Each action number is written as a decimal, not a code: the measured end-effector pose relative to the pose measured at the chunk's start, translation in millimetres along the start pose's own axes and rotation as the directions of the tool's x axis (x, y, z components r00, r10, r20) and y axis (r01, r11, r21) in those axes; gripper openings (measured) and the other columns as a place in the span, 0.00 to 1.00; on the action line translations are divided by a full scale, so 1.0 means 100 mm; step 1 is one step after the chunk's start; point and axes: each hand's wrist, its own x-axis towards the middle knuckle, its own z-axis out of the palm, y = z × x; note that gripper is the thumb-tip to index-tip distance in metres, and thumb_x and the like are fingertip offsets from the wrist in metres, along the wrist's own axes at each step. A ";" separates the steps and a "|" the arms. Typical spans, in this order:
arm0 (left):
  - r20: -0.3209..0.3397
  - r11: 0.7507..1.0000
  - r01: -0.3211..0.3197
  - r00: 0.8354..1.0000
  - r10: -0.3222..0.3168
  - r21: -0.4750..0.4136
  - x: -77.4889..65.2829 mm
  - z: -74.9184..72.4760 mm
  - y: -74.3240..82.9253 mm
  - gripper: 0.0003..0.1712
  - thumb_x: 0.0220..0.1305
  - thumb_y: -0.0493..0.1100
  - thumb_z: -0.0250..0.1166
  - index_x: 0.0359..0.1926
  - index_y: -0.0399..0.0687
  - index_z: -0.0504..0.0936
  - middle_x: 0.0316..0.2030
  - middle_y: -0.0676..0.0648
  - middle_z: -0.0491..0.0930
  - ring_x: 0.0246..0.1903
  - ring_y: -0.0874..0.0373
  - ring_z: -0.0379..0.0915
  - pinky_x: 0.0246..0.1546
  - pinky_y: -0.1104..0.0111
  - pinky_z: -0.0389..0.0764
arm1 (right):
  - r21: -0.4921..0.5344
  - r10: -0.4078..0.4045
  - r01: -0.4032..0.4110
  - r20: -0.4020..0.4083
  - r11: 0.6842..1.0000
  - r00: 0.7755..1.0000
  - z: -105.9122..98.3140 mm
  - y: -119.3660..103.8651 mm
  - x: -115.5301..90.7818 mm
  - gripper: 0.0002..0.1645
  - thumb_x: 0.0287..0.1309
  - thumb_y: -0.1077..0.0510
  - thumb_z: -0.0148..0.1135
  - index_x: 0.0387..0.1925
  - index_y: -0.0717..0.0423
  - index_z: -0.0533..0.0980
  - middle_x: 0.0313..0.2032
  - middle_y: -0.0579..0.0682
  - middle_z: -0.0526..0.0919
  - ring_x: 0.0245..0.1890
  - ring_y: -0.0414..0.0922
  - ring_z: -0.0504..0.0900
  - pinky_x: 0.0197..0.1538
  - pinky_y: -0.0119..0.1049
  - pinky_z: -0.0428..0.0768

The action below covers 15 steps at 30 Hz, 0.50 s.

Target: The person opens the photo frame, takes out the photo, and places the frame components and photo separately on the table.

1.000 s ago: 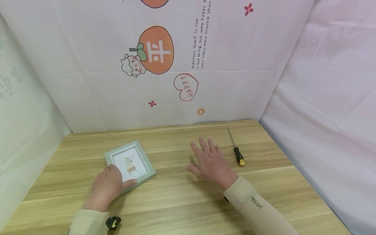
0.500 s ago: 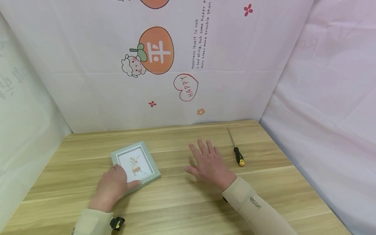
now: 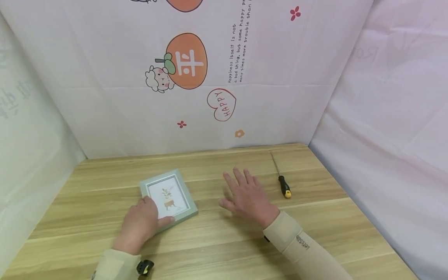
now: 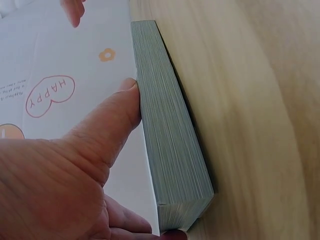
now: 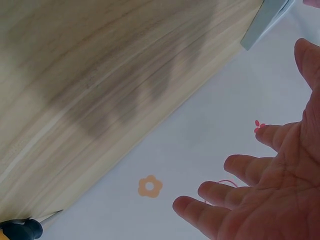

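Note:
My left hand (image 3: 140, 219) grips the near-left corner of a pale green picture frame (image 3: 186, 190), which holds a plant print under its face. The thumb lies along the front edge and the fingers go round the left side. In the left wrist view the thick ribbed side of the frame (image 4: 172, 125) shows beside the thumb (image 4: 112, 120), with the fingers partly hidden at the near corner. My right hand (image 3: 250, 200) holds nothing, its fingers spread, palm down over the wooden table. The right wrist view shows that palm (image 5: 285, 175) and the fingers' shadow on the wood.
Right of my right hand lies a screwdriver (image 3: 284, 186) with a black and yellow handle, its shaft toward the back. White printed cloth (image 3: 266, 109) walls in the wooden table (image 3: 217, 249) at the back and both sides.
My left hand has slid the picture frame to the right, nearer the middle of the table. The right hand has shifted slightly left and nearer, still spread. The screwdriver has stayed put.

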 end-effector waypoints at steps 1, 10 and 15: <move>-0.004 1.000 -0.006 1.000 0.006 0.003 0.00 0.01 0.01 0.65 0.44 0.74 0.69 0.51 0.10 0.62 0.38 0.23 0.75 0.33 0.34 0.75 0.36 0.45 0.78 | 0.003 -0.001 0.001 0.000 1.000 1.000 0.00 0.00 0.00 0.54 0.59 0.21 0.41 0.77 0.47 0.52 0.74 0.62 0.54 0.70 0.68 0.52 0.66 0.64 0.60; -0.045 0.999 -0.048 0.998 0.049 0.016 -0.03 0.05 0.10 0.66 0.43 0.72 0.70 0.52 0.10 0.62 0.38 0.23 0.75 0.34 0.34 0.75 0.39 0.45 0.78 | 0.031 -0.021 0.022 -0.030 0.999 0.999 0.01 -0.05 -0.01 0.53 0.59 0.24 0.48 0.76 0.48 0.54 0.73 0.63 0.57 0.69 0.68 0.55 0.66 0.64 0.61; -0.053 0.998 -0.052 0.997 0.053 0.024 -0.04 0.07 0.16 0.65 0.43 0.71 0.71 0.53 0.10 0.62 0.39 0.23 0.75 0.35 0.34 0.75 0.38 0.46 0.78 | 0.024 -0.029 0.030 -0.043 0.999 0.999 0.02 -0.06 -0.01 0.53 0.58 0.24 0.49 0.76 0.49 0.55 0.73 0.63 0.58 0.68 0.68 0.57 0.65 0.64 0.62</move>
